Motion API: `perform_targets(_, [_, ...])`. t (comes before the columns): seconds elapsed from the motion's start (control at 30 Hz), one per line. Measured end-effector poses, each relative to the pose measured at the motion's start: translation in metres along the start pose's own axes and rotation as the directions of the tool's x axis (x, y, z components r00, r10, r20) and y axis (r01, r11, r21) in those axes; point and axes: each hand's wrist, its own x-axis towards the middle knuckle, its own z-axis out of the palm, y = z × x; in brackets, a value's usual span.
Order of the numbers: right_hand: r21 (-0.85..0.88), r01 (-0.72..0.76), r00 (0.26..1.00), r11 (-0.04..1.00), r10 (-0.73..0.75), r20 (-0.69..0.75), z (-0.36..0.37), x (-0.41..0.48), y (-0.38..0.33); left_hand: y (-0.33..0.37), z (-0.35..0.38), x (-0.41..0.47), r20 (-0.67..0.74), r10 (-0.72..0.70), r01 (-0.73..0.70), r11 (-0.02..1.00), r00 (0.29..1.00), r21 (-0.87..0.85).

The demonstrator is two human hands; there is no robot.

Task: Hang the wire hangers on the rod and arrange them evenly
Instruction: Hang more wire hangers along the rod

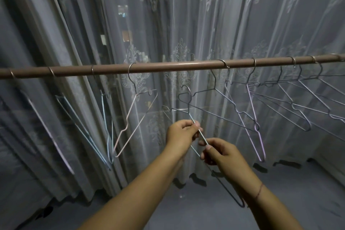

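Brown rod crosses mid-frame, with wire hangers hooked along it toward both edges. Below its centre, your left hand and right hand each pinch the wire of a loose hanger, its hook off the rod. A lace curtain hangs behind.

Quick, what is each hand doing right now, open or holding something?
Left hand: pinches the wire hanger.
Right hand: pinches the same wire hanger, lower down.
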Motion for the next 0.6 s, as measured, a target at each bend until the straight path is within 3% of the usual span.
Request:
perform_targets(0.3, [0.121, 0.049, 0.998, 0.991, -0.054, 0.039, 0.012, 0.024, -0.040, 0.057, -0.004, 0.019, -0.033, 0.107, -0.108, 0.993, 0.994, -0.043])
perform_targets(0.6, [0.126, -0.018, 0.999, 0.992, 0.012, 0.050, 0.032, 0.043, -0.046, 0.053, -0.014, 0.043, -0.127, 0.016, -0.015, 1.000, 0.992, 0.010])
